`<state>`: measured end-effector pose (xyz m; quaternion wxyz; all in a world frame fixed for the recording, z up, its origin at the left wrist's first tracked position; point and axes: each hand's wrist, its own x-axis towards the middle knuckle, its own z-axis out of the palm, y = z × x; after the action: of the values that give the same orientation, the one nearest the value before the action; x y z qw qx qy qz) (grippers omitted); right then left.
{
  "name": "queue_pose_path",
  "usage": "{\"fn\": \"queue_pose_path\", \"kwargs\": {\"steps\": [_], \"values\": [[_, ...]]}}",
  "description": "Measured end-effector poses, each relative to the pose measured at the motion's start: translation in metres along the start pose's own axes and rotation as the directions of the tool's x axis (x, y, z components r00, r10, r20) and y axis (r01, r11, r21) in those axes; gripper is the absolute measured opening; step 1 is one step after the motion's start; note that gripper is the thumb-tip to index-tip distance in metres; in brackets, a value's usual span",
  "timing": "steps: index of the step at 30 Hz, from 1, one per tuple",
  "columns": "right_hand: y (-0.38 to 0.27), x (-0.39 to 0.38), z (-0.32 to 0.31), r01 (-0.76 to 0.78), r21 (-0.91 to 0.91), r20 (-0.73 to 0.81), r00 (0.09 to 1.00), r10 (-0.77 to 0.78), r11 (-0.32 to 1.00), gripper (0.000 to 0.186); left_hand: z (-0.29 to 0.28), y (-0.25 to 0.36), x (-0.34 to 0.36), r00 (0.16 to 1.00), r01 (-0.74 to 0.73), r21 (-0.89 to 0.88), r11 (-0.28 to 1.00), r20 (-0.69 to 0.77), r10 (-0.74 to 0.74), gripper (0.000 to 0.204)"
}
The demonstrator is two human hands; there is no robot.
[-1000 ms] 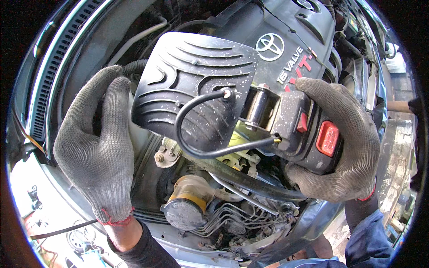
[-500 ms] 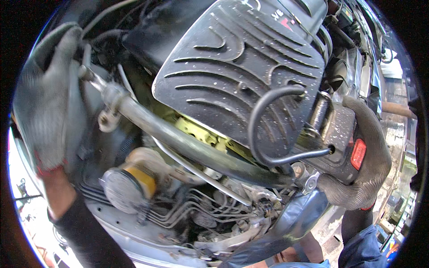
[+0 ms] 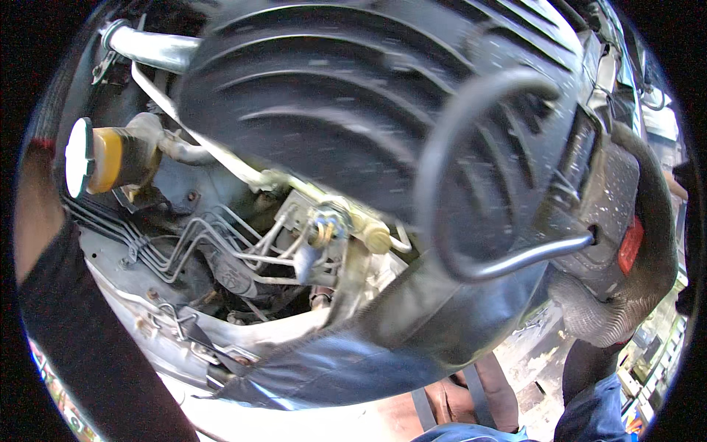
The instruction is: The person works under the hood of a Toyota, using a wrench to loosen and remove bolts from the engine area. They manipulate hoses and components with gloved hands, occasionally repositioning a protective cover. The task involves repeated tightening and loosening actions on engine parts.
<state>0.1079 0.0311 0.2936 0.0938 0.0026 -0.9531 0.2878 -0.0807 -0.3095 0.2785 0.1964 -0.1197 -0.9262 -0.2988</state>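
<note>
Beneath the camera, ribbed air-box cover now looms closer.

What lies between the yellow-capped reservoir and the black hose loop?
In the head view, the ribbed black engine cover lies between the reservoir and the hose loop.

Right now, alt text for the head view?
Close, blurred look into a car engine bay: the right hand in a grey knit glove grips a dark box with a red tab beside a large black ribbed cover, a black hose looping across it. The left forearm lies at the frame's left edge, near a yellow-capped reservoir and metal lines.
</note>
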Motion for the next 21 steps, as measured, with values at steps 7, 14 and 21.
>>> {"fn": "queue_pose_path", "kwargs": {"steps": [7, 14, 21], "values": [[0.000, -0.021, 0.009, 0.041, 0.012, -0.010, 0.999, -0.041, 0.999, 0.099, -0.007, 0.006, -0.040, 0.994, 0.091, -0.137, 0.986, 0.078, -0.081, 0.029], [0.006, -0.039, -0.002, 0.030, 0.018, 0.008, 1.000, -0.030, 0.999, 0.100, -0.011, 0.008, -0.050, 0.990, 0.110, -0.197, 0.974, 0.111, -0.089, 0.032], [0.008, -0.042, 0.005, 0.082, 0.019, 0.023, 0.996, -0.082, 0.996, 0.102, -0.014, 0.008, -0.059, 0.982, 0.132, -0.256, 0.957, 0.164, -0.092, 0.035]]}}
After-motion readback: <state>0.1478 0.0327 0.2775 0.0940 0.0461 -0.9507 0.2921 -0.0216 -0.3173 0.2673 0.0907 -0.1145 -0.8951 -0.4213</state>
